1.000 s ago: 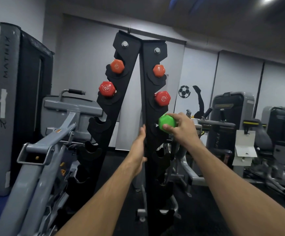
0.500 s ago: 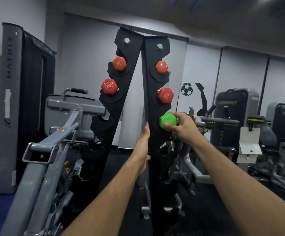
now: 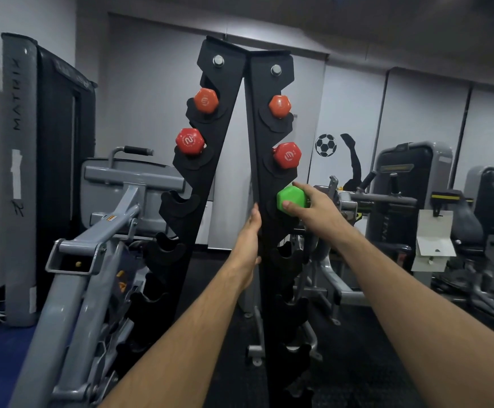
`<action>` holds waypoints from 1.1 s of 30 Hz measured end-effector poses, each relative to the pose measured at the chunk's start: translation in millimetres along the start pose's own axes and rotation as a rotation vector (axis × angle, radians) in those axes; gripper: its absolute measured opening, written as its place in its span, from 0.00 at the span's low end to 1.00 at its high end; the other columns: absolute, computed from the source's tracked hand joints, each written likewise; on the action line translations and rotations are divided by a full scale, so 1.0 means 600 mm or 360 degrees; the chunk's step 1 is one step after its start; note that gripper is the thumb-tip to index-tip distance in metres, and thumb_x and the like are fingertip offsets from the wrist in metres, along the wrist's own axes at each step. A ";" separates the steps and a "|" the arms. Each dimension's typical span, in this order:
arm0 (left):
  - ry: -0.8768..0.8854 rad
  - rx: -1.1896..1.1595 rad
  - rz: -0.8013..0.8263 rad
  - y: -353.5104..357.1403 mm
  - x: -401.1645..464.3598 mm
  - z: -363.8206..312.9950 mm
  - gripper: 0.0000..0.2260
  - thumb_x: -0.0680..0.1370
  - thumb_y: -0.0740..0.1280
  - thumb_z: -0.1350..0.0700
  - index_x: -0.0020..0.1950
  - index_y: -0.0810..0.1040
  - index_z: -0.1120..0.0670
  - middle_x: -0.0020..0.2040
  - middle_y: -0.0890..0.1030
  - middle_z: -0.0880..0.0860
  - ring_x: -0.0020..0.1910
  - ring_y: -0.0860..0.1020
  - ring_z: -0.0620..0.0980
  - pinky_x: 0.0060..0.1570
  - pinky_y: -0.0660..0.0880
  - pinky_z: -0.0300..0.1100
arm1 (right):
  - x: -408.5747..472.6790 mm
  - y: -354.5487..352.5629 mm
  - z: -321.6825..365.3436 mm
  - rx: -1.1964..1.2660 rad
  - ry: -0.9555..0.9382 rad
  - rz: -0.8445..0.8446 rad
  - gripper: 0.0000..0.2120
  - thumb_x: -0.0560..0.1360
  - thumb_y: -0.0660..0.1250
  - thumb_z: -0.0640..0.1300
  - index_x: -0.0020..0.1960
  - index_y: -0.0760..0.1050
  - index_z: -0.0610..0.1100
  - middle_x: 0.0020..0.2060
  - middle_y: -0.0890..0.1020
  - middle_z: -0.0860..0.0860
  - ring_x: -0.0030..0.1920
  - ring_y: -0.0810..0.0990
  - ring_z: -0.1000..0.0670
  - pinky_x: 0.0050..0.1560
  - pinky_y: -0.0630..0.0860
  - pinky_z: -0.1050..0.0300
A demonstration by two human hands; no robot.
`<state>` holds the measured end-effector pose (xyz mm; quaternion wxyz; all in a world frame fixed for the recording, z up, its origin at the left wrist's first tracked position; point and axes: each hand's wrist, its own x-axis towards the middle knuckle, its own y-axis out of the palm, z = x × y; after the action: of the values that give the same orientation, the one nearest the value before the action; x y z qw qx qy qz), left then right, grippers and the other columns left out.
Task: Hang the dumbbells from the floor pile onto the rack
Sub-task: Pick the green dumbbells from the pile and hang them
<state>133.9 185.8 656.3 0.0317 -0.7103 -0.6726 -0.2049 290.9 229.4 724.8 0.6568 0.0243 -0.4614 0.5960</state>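
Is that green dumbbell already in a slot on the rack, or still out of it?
In, it seems: the green dumbbell sits at the rack's third right-side cradle, the right hand gripping it. Full seating: cannot tell.

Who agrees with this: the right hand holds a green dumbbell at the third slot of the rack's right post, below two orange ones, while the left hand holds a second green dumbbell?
One detail is wrong. In the head view the left hand holds no dumbbell; it rests on the edge of the rack. The rest stands: the right hand grips the green dumbbell below two orange dumbbells.
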 end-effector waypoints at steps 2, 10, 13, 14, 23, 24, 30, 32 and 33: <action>-0.0011 0.0022 -0.0015 0.001 -0.003 -0.003 0.25 0.84 0.49 0.34 0.80 0.59 0.37 0.79 0.65 0.44 0.79 0.62 0.52 0.75 0.59 0.66 | -0.004 -0.003 0.004 0.0023 0.0018 0.0013 0.33 0.77 0.74 0.51 0.78 0.67 0.50 0.66 0.77 0.49 0.64 0.77 0.49 0.69 0.73 0.50; 0.0066 0.0063 0.0008 -0.005 -0.021 -0.004 0.24 0.86 0.49 0.42 0.82 0.59 0.46 0.76 0.67 0.44 0.74 0.66 0.45 0.70 0.62 0.47 | -0.011 0.000 0.011 0.0046 0.0023 0.0013 0.35 0.77 0.74 0.54 0.80 0.64 0.50 0.69 0.75 0.50 0.65 0.75 0.50 0.69 0.71 0.53; 0.0065 0.0134 -0.0042 -0.017 -0.018 0.008 0.28 0.84 0.51 0.37 0.82 0.58 0.45 0.81 0.60 0.46 0.80 0.60 0.49 0.79 0.56 0.54 | -0.021 0.005 0.015 0.0083 0.0029 -0.0070 0.36 0.78 0.71 0.56 0.81 0.62 0.48 0.70 0.73 0.50 0.67 0.74 0.51 0.70 0.70 0.54; 0.0067 0.0165 -0.0053 -0.023 -0.018 0.013 0.29 0.83 0.52 0.35 0.82 0.58 0.44 0.82 0.60 0.46 0.80 0.60 0.49 0.79 0.55 0.57 | -0.027 0.008 0.017 0.0102 0.0027 -0.0127 0.36 0.78 0.71 0.57 0.80 0.62 0.48 0.71 0.73 0.50 0.68 0.74 0.51 0.71 0.70 0.53; 0.0141 0.0346 -0.0166 -0.098 -0.089 0.086 0.29 0.83 0.55 0.35 0.79 0.66 0.48 0.77 0.69 0.44 0.75 0.66 0.42 0.78 0.60 0.52 | -0.191 0.110 -0.013 -0.0210 -0.0381 -0.0658 0.33 0.79 0.68 0.55 0.80 0.64 0.45 0.82 0.57 0.49 0.82 0.54 0.48 0.79 0.58 0.39; 0.0140 0.0374 -0.0185 -0.110 -0.096 0.098 0.29 0.82 0.55 0.33 0.79 0.66 0.47 0.76 0.69 0.43 0.75 0.67 0.42 0.77 0.61 0.53 | -0.211 0.125 -0.017 -0.0218 -0.0395 -0.0659 0.33 0.80 0.69 0.54 0.80 0.64 0.45 0.82 0.55 0.48 0.82 0.52 0.47 0.79 0.57 0.36; 0.0010 0.0464 -0.0347 -0.194 -0.168 0.203 0.32 0.79 0.56 0.30 0.77 0.69 0.45 0.75 0.72 0.42 0.73 0.70 0.41 0.76 0.64 0.52 | -0.345 0.237 -0.066 -0.0073 -0.0308 -0.0494 0.31 0.80 0.70 0.50 0.79 0.64 0.42 0.82 0.56 0.47 0.82 0.55 0.49 0.80 0.59 0.45; -0.0082 0.0474 -0.0394 -0.221 -0.195 0.244 0.29 0.81 0.56 0.33 0.77 0.70 0.47 0.73 0.73 0.44 0.70 0.73 0.42 0.75 0.66 0.53 | -0.389 0.279 -0.088 0.0033 -0.0197 -0.0352 0.29 0.80 0.69 0.48 0.78 0.66 0.42 0.80 0.61 0.48 0.80 0.60 0.52 0.78 0.60 0.59; -0.0155 0.0487 -0.0428 -0.237 -0.214 0.270 0.28 0.82 0.55 0.34 0.77 0.70 0.48 0.73 0.74 0.45 0.69 0.74 0.43 0.74 0.67 0.53 | -0.415 0.304 -0.100 0.0088 -0.0123 -0.0241 0.28 0.80 0.69 0.48 0.77 0.66 0.43 0.78 0.65 0.50 0.78 0.63 0.54 0.76 0.63 0.61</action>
<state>35.0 130.0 432.8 0.0790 -0.6101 -0.7854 -0.0682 212.4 128.0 437.8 0.6808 0.1002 -0.4667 0.5556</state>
